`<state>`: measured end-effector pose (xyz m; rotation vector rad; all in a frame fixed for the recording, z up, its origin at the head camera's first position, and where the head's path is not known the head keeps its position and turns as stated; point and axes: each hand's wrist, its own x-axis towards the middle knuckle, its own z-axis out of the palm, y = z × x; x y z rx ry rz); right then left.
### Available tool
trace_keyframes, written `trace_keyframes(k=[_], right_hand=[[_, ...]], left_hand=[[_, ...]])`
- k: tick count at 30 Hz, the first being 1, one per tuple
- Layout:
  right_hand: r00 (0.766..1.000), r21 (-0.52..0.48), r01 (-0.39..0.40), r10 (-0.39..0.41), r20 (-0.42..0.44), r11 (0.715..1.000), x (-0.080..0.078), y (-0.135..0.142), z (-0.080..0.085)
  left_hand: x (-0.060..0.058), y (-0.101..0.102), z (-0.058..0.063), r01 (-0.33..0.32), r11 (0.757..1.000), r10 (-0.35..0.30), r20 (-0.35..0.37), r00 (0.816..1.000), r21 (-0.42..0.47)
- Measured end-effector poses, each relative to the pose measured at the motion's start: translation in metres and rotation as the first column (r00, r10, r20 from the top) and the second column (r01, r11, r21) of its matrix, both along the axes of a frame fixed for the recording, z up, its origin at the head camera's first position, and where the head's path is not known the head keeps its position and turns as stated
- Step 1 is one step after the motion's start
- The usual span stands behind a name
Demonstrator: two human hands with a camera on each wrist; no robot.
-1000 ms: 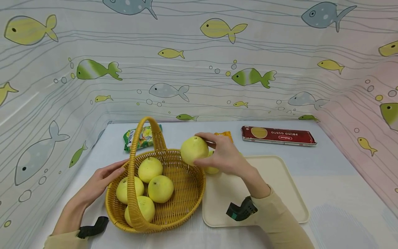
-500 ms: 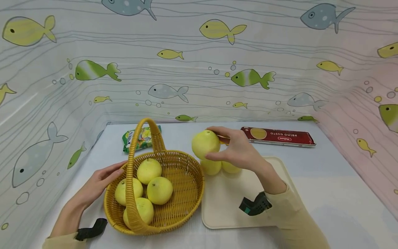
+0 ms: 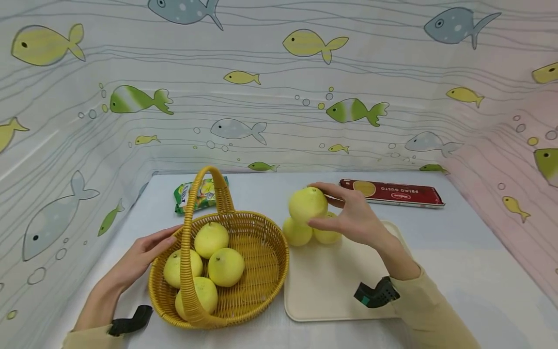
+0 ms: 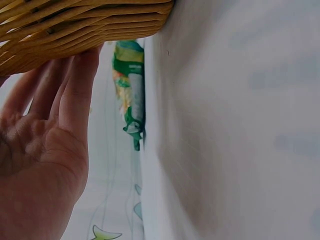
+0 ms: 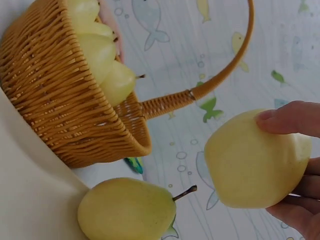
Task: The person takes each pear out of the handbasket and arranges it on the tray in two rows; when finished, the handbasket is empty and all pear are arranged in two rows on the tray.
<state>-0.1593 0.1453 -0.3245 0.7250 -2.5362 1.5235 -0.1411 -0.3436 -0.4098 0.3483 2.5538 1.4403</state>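
Held pear (image 3: 307, 205) gripped by right hand (image 3: 355, 215) between thumb and fingers, above far end of tray (image 3: 335, 291), near two resting pears (image 3: 297, 233); side grip presumably chosen so underside is left free. Outer wall of basket (image 3: 257, 278) touched by left hand (image 3: 141, 252), fingers extended, not clasped; basket probably steadied thus. Four pears (image 3: 225, 267) grouped at basket's left. Basket and tray set side by side on desk (image 3: 471, 232), likely for short reach.

The right hand (image 3: 355, 213) has carried its pear (image 3: 306, 204) rightward, from beside the rim of the basket (image 3: 261, 276) to over the far end of the tray (image 3: 331, 286). I can now see two pears (image 3: 297, 233) there that it mostly covered; the orange packet behind has slipped from sight.
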Motion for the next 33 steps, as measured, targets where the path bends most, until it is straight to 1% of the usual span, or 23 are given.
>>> trace_keyframes(k=[6,11,17,23,28,33], right_hand=[[1.000,-0.011,0.014,-0.014,-0.008,1.000,0.002,0.014,-0.005],[0.998,0.018,0.057,-0.057,-0.016,0.998,0.005,0.027,-0.008],[0.992,0.059,0.117,-0.114,-0.052,0.991,0.007,0.041,-0.010],[0.987,0.045,0.130,-0.125,-0.101,0.990,0.008,0.054,-0.010],[0.983,0.045,0.160,-0.155,-0.101,0.986,0.008,0.064,-0.011],[0.980,0.039,0.181,-0.177,-0.090,0.983,0.009,0.074,-0.016]], left_hand=[[0.000,-0.001,-0.001,0.004,1.000,-0.004,-0.008,1.000,-0.001],[0.000,-0.001,-0.001,0.002,1.000,-0.002,-0.012,1.000,-0.001],[0.000,-0.001,0.000,0.000,1.000,0.000,-0.010,1.000,-0.005],[0.001,-0.001,0.002,-0.003,1.000,0.003,-0.007,1.000,-0.006],[0.001,0.000,0.001,-0.005,1.000,0.005,-0.005,1.000,-0.003],[0.001,0.000,0.002,-0.006,1.000,0.006,0.000,1.000,-0.006]])
